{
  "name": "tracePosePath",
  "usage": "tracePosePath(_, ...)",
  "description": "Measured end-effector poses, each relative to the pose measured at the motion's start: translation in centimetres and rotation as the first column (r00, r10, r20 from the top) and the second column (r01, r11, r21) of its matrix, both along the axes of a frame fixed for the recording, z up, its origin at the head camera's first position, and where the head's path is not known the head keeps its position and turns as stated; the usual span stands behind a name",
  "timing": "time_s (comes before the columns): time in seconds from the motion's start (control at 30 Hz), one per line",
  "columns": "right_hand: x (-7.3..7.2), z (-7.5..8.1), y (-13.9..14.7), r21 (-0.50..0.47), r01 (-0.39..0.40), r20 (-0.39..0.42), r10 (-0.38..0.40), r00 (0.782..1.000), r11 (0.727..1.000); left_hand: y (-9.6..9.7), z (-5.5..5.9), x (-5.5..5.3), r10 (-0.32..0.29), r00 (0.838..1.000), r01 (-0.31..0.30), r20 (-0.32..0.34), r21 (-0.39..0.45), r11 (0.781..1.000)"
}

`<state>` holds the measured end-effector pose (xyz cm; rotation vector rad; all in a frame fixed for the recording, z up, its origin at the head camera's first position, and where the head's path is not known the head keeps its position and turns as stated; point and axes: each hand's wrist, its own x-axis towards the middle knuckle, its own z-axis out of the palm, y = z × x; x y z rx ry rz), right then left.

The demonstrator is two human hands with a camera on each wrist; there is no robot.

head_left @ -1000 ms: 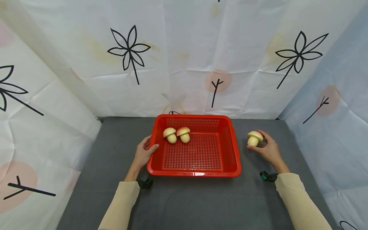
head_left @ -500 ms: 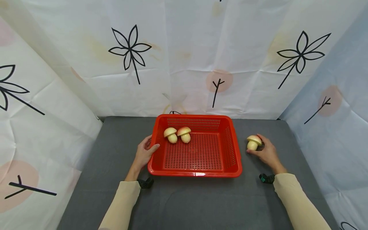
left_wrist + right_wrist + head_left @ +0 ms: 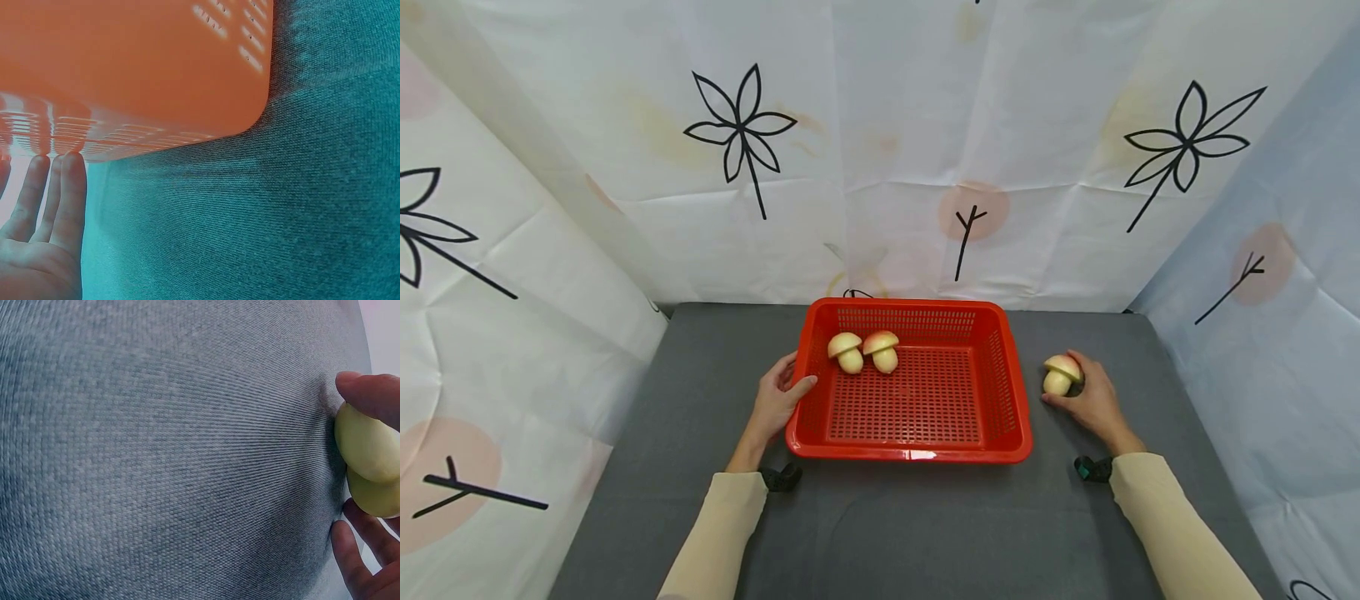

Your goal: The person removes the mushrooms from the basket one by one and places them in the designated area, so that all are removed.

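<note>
In the head view a red plastic basket with slotted walls stands on the table. My left hand grips its left rim, thumb over the edge and fingers along the outer wall; the left wrist view shows the fingertips touching that wall. Inside, at the far left, lie two toy mushrooms, one pale-capped and one with a reddish cap. Right of the basket my right hand holds a third toy mushroom between thumb and fingers, at the tabletop. Its stem shows in the right wrist view.
Dark grey cloth covers the table. White sheets with leaf drawings hang behind it and at both sides. The basket's right wall stands a short gap from the held mushroom.
My right hand has lowered the mushroom slightly toward the tabletop, drifting a little left. The left hand, the basket and the two mushrooms inside keep their places, apart from a slight view shift.
</note>
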<state>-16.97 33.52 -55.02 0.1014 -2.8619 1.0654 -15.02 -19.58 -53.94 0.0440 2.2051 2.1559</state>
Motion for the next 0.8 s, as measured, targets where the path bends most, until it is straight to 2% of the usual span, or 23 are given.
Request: tracePosePath(0.8,0.04,0.32,-0.18,-0.002,-0.007,0.013,0.007,1.0,1.0,0.16,0.19,0.14,0.007,1.0,-0.007,0.008,-0.007,1.0)
